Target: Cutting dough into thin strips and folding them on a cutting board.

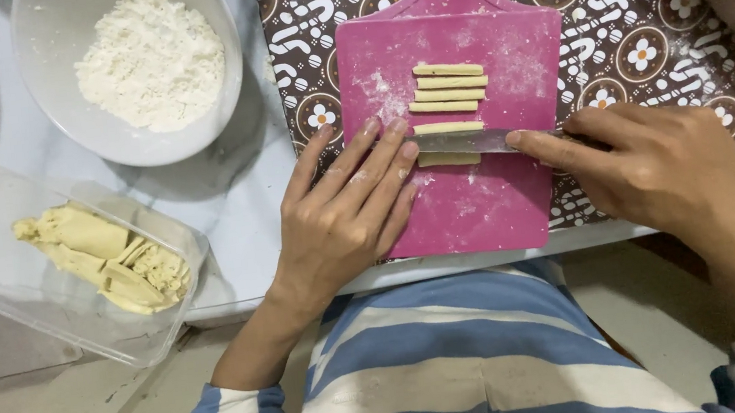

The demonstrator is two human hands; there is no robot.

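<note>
Here the right hand grips a knife, fingers closed around it, blade across dough strips on the pink cutting board; the left hand lies flat, fingers extended, holding nothing.

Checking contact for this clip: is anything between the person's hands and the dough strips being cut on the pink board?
Nothing visible blocks them. The left hand rests its fingertips on the pink plastic cutting board, at the tip of the metal knife blade. The right hand holds the knife, whose blade lies between two pale dough strips.
</note>
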